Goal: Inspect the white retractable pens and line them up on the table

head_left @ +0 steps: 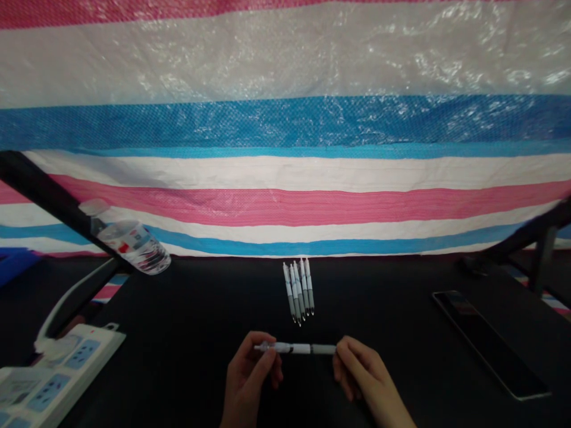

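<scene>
White plastic pen point(294, 348) sits level above the black table point(178, 380), its ends pinched between the fingers of the left hand point(247, 371) and right hand point(361, 371). Five pens point(298, 291) lie side by side just ahead; a power strip point(57, 368) lies left.

Backdrop: I'm seeing a woven tarp point(285, 172) in wide pink, white and blue stripes, fine mesh texture.
Table: my view shows the tabletop point(187, 380) as flat black.
Held: the held pen point(294, 349) reads white, dark band near the middle, grey toward the right end.
Row: the row of pens point(298, 291) has white barrels, blue-grey print, dark grey tips.
Bottle: the water bottle point(131, 242) is clear, red-and-white label.
Strip: the power strip point(57, 371) is white, blue socket panels.
Right side: the tablet point(491, 345) is black, silver edge.
</scene>
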A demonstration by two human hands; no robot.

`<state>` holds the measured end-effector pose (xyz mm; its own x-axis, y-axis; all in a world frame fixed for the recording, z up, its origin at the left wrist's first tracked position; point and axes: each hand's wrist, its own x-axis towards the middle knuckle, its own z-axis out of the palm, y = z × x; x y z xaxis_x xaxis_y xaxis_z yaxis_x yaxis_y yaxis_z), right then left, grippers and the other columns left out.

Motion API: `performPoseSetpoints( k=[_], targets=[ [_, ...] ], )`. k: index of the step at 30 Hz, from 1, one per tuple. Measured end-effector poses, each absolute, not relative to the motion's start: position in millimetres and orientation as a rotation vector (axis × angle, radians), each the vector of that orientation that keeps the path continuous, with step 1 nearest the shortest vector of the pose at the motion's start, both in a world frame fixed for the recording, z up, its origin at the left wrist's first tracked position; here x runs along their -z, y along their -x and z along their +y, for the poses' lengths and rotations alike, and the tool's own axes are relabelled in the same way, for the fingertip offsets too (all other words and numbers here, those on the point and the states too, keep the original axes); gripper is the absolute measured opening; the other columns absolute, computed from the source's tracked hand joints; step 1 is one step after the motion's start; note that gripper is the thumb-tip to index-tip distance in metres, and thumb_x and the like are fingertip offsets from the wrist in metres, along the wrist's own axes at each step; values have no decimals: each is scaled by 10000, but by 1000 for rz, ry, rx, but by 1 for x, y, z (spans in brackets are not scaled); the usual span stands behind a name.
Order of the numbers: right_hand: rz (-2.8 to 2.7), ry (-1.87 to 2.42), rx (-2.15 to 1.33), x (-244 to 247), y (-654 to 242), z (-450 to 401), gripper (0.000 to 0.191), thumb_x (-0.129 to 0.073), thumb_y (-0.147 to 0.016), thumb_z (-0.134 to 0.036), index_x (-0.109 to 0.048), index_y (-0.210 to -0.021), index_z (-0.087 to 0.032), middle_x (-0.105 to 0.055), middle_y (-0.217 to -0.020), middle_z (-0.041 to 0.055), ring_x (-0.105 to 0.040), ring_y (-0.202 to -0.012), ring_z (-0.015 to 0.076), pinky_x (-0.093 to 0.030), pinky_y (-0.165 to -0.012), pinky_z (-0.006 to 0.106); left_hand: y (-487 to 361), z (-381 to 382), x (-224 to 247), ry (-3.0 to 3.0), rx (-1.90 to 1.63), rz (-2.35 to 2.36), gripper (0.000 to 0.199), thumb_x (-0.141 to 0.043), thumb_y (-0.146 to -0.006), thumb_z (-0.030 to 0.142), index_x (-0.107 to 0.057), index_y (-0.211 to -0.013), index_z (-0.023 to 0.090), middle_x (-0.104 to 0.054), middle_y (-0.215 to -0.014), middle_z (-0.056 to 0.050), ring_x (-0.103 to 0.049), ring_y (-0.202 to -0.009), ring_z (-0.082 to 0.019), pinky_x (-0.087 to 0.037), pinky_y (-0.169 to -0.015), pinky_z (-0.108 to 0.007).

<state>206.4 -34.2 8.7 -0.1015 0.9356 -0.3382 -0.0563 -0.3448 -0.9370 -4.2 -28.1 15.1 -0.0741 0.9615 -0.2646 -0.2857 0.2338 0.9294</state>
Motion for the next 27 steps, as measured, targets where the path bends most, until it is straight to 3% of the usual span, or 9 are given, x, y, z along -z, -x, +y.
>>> performPoseSetpoints(
  k=[3, 8, 12, 16, 19, 21, 24, 27],
  targets=[
    [-991, 1341, -1611, -6, -207, -33, 551, -584, -802, -710, -597, -731, -163, -521, -512, -42, -414, -365, 56, -207, -370, 175, 4, -28, -15, -764, -1214, 1188, 327, -760, -745, 457, -668, -848, 160, -612, -585, -4, -530, -515, -132, -421, -489, -230],
    [-1023, 1341, -1590, -3, -207, -33, 566, -590, -804, -702, -573, -657, -155, -523, -498, -32, -444, -364, 55, -232, -368, 167, 3, -29, -14, -758, -1193, 1165, 317, -747, -763, 456, -666, -851, 162, -615, -593, -5, -536, -523, -133, -424, -496, -230],
    [-988, 1294, -1628, -3, -207, -34, 497, -641, -796, -657, -605, -790, -161, -620, -654, 1, -526, -417, 74, -273, -364, 162, 4, -28, -15, -735, -1201, 1178, 325, -765, -740, 452, -670, -847, 160, -614, -594, -7, -535, -524, -138, -425, -497, -235],
    [-999, 1318, -1631, -2, -206, -34, 584, -545, -824, -716, -571, -667, -154, -537, -507, -22, -469, -349, 62, -234, -344, 162, 3, -29, -17, -725, -1192, 1179, 322, -765, -739, 452, -671, -842, 162, -608, -585, -4, -532, -522, -140, -420, -496, -236],
    [-948, 1286, -1611, -2, -206, -34, 473, -667, -793, -632, -609, -832, -165, -605, -635, -20, -515, -392, 61, -277, -361, 152, 3, -28, -18, -738, -1193, 1172, 329, -766, -737, 457, -669, -840, 161, -609, -583, -5, -529, -516, -137, -421, -495, -237],
    [-899, 1278, -1625, -2, -206, -34, 495, -656, -786, -656, -609, -891, -174, -643, -708, 0, -543, -393, 73, -261, -337, 151, 3, -28, -18, -743, -1196, 1178, 337, -768, -730, 467, -669, -831, 161, -607, -577, -4, -529, -510, -137, -418, -489, -236],
    [-913, 1311, -1613, 0, -207, -34, 579, -562, -800, -733, -569, -721, -160, -615, -579, 5, -518, -336, 74, -206, -313, 148, 2, -27, -18, -740, -1194, 1178, 346, -765, -729, 477, -669, -828, 160, -607, -571, -6, -528, -503, -135, -414, -481, -233],
    [-947, 1323, -1594, 1, -206, -33, 550, -625, -785, -693, -546, -661, -163, -581, -497, -10, -506, -328, 76, -241, -320, 149, 2, -27, -18, -733, -1191, 1181, 348, -767, -726, 478, -667, -837, 163, -608, -572, -4, -527, -503, -135, -413, -479, -232]
  ],
)
